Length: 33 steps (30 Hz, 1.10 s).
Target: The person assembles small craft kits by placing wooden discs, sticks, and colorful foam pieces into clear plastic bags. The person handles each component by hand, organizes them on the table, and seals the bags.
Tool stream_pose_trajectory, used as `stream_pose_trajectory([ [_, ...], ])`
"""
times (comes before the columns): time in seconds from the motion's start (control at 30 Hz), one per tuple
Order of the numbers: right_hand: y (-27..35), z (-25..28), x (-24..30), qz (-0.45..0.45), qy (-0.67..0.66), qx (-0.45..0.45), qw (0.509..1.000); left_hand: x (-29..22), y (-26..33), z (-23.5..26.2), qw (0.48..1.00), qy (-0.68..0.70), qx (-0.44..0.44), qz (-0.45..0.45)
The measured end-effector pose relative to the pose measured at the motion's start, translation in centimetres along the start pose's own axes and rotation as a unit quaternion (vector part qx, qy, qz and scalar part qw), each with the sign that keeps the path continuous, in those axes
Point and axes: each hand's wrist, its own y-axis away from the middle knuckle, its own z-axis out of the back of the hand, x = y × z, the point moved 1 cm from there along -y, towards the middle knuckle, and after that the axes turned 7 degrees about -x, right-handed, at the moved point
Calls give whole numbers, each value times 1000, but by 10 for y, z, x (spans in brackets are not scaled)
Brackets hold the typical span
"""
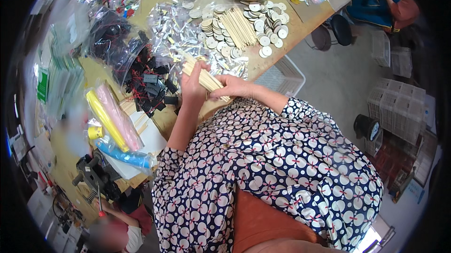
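Note:
A bundle of thin pale wooden sticks (210,83) slants between my hands, just off the table's near edge. My left hand (192,86) is closed around the upper part of it. With its thumb and fingers, my right hand (233,87) grips the lower end close to my body. Beyond them, another stack of wooden sticks (238,28) lies among many round wooden discs (221,41) with centre holes. Small clear-wrapped parts (171,29) are heaped left of the discs. Black battery boxes with red wires (151,80) lie in a pile left of my left hand.
Rolls of yellow (107,119), pink (123,123) and blue film (123,153) lie on the left of the table. A white basket (284,76) stands below the right edge. Stools (340,30) and stacked crates (397,107) are at right. Other people work at far right and lower left.

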Motion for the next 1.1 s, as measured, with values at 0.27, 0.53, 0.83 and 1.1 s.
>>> stream_pose_trajectory([
  [0.27, 6, 2, 2, -70, -169, 27, 983, 25, -3, 2, 981, -81, 110, 136],
  [0.53, -19, 118, 28, -124, 285, -351, 883, 32, 6, 28, 997, 7, 11, 74],
  [0.83, -81, 173, 44, -6, 596, -401, 696, 56, 36, 80, 990, -1, 6, 143],
  [1.1, -82, 116, 63, -24, 566, -482, 668, 55, 65, 129, 995, -88, -38, -14],
])
